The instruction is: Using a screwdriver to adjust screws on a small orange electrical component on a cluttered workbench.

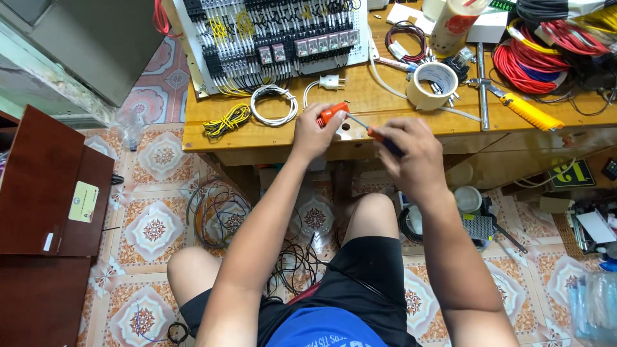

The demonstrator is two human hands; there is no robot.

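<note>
Left hand: the left hand [313,133] is clenched round the orange plastic handle of a screwdriver [331,114], right at the near edge of the wooden workbench [270,136].
Right hand: the right hand [411,154] is wrapped round a second tool with a dark and orange grip [384,140], just beside the left; what kind of tool it is I cannot tell.
Between the hands: a thin metal shaft [357,121] runs from one grip to the other, so both hands are working on the same piece.
Step in hand: looks like fitting or adjusting the tool itself, and by my reading that calls for a steady twist with both grips kept in line.
Just beyond the hands: a white coil of cable [274,104] and a yellow wire bundle [225,121] lie left of the left hand; a roll of tan tape [431,85] sits beyond the right.
Farther: a white wired control panel [273,42] stands propped on the bench.
Containers: a pale cup [467,199] sits below the bench near the right forearm, contents not visible.
</note>
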